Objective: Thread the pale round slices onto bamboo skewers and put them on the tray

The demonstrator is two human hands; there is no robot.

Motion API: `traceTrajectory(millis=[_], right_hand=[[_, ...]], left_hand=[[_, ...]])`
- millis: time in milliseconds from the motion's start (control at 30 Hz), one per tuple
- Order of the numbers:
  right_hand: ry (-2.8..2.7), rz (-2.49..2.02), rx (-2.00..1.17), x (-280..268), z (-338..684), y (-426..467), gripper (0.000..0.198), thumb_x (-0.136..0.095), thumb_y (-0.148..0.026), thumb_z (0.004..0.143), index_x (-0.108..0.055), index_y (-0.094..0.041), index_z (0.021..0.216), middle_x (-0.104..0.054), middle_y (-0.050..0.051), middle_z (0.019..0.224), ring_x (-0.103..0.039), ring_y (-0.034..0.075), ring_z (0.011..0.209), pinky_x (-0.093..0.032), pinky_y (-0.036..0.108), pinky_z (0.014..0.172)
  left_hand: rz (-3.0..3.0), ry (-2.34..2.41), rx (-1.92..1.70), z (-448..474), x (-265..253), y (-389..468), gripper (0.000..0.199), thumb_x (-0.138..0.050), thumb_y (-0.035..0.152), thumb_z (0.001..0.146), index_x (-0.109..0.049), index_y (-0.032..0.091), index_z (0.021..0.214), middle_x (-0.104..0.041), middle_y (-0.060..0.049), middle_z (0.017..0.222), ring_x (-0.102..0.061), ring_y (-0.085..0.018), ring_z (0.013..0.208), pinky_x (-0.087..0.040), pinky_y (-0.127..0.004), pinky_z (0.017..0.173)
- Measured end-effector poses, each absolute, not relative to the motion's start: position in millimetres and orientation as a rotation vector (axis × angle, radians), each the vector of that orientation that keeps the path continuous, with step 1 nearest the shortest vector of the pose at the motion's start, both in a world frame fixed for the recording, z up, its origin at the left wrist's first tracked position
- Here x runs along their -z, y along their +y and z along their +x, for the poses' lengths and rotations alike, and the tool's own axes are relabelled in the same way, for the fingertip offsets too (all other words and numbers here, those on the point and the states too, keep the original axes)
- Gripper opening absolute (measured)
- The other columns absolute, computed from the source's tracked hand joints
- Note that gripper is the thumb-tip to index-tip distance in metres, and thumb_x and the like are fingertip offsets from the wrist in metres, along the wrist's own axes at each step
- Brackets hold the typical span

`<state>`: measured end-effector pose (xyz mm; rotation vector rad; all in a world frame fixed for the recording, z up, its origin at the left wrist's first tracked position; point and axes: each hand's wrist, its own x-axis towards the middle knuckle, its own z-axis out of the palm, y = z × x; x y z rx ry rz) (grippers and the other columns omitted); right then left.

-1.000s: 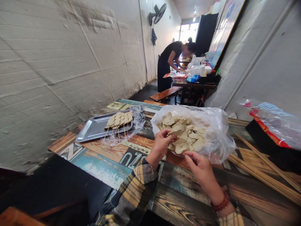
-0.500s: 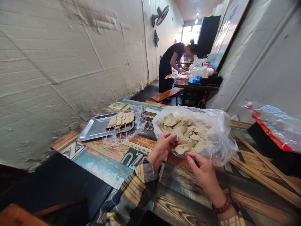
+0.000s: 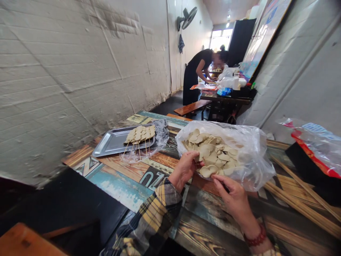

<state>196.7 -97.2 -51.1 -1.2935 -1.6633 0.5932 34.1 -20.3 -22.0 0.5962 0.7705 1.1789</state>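
Note:
Thin beige oval slices lie heaped in an open clear plastic bag on the table in front of me. At the bag's near left edge, my left hand has thumb and fingers closed on a slice. A few overlapping slices stretch from there towards my right hand. Its thumb and forefinger are pinched at their right end; what lies in that pinch is too small to make out. Left of the bag, a metal tray carries slices threaded on sticks, the bare ends sticking out over its near rim.
Long thin bamboo sticks lie at the right, beside a black box with red-and-clear packaging on it. Crumpled clear plastic lies by the tray. Farther off, a person in dark clothes bends over another table.
The whole view has shifted slightly, so everything sits a little farther right. Both hands keep nearly the same place and grip by the bag; the slices between them show a bit more.

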Motion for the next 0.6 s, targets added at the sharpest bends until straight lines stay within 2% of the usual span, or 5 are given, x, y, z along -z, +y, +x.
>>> traceTrajectory(millis=[100,333,600], right_hand=[[-1.679,-1.279,-0.563,51.6,197.4,-97.0,0.028,-0.054,-0.039,0.087,-0.074,-0.020,0.092,-0.076,0.010,0.094,-0.071,0.024,0.086,-0.056,0.039,0.080],[-1.657,-1.294,-0.580,52.7,198.3,-96.7,0.028,-0.055,-0.039,0.086,-0.074,-0.020,0.092,-0.075,0.011,0.095,-0.071,0.025,0.087,-0.056,0.040,0.081],[-1.567,-1.336,-0.703,48.9,196.4,-97.4,0.031,-0.057,-0.044,0.084,-0.074,-0.020,0.092,-0.076,0.010,0.094,-0.070,0.025,0.086,-0.056,0.040,0.081]], left_hand=[[0.597,0.765,-1.141,33.6,21.6,-20.3,0.022,-0.071,0.026,0.058,-0.061,0.012,0.071,-0.057,0.000,0.061,-0.051,-0.008,0.048,-0.044,-0.022,0.050],[0.741,0.846,-1.202,34.8,19.1,-23.7,0.027,-0.076,0.031,0.055,-0.056,0.014,0.058,-0.050,0.003,0.055,-0.047,-0.008,0.050,-0.041,-0.022,0.052],[0.981,0.977,-1.253,34.7,22.2,-24.0,0.024,-0.071,0.036,0.065,-0.062,0.014,0.062,-0.054,0.002,0.056,-0.047,-0.009,0.052,-0.033,-0.022,0.054]])
